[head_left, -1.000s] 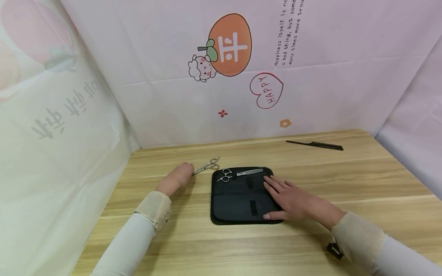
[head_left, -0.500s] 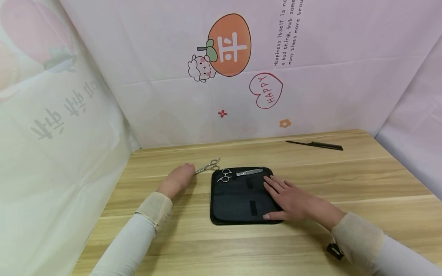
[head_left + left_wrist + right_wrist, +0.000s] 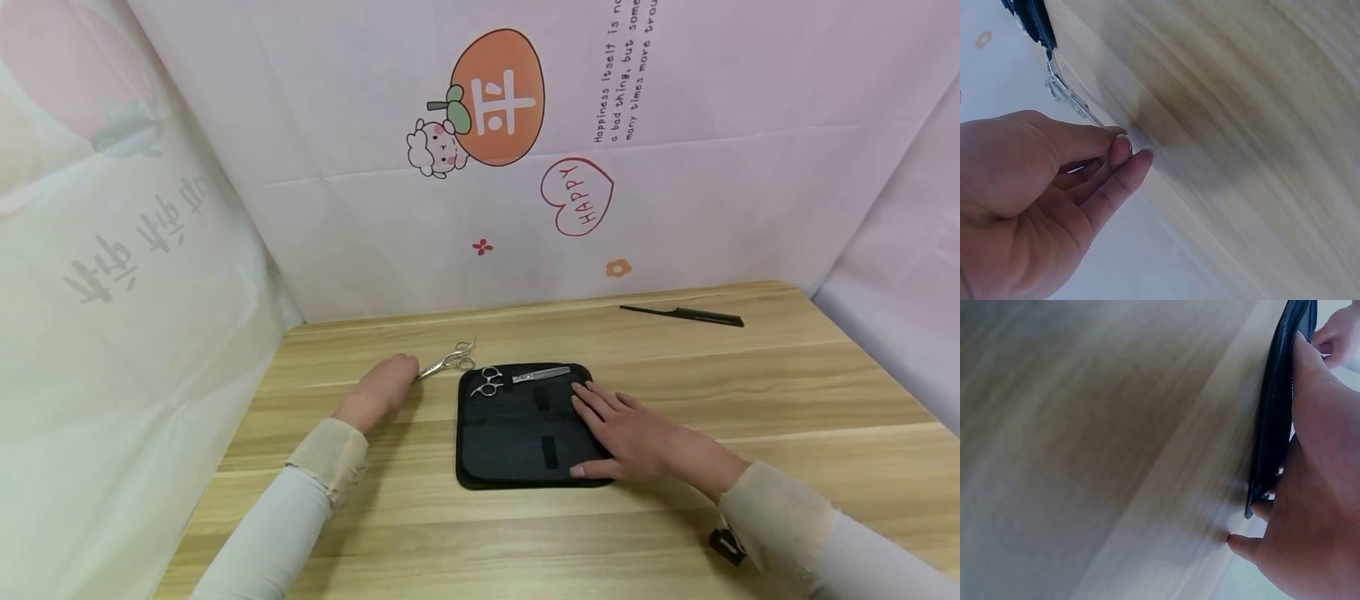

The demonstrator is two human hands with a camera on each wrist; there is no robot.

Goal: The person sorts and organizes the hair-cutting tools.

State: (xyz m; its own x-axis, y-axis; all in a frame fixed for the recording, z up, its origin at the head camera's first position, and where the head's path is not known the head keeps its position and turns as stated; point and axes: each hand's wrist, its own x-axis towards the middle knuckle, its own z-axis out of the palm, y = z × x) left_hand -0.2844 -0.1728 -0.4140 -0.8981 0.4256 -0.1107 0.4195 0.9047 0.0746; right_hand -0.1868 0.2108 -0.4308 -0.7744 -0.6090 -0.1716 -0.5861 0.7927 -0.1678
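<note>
A person's left hand [image 3: 380,392] pinches silver scissors [image 3: 448,360] by the blade end, their finger rings just beside the far left corner of a black zip case [image 3: 498,454] on a wood-grain table [image 3: 525,542]. A second pair of scissors [image 3: 542,374] lies along the case's far side, while the right hand [image 3: 632,435] rests straight, spread fingers on its right edge, a black rat-tail comb [image 3: 705,316] lying farther back.

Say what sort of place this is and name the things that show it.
Probably a makeshift indoor workspace: a wooden table has creased, printed white sheeting behind it and bears a black comb and a black case with silver scissors on it.
</note>
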